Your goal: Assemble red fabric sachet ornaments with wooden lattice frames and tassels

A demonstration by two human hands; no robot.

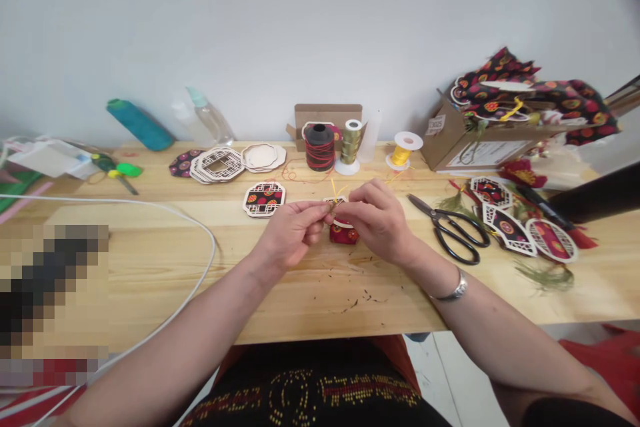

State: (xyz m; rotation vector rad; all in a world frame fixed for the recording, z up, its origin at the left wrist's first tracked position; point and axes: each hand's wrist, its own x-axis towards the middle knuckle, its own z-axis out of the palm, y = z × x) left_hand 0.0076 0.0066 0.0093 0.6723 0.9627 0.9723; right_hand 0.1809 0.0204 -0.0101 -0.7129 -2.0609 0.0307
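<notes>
A small ornament with red patterned fabric [344, 234] and a pale cut-out frame lies at the middle of the wooden table, partly hidden by my fingers. Yellow cord [336, 191] sticks up from its top. My left hand [295, 232] pinches at the ornament's upper left, thumb against index finger; what lies between them is too small to name. On the other side my right hand [379, 219] has its fingers curled close over the ornament's right edge, and the fingertips' hold is unclear. Left of my hands rests a finished-looking black and red ornament [264, 199].
Black scissors [457, 230] lie right of my hands, beside several framed ornaments [509, 230]. Spools of red-black cord [320, 148], green-gold thread [351, 143] and yellow cord [401, 152] stand behind. A cardboard box [480, 140] holds fabric. A white cable [207, 233] curves at left.
</notes>
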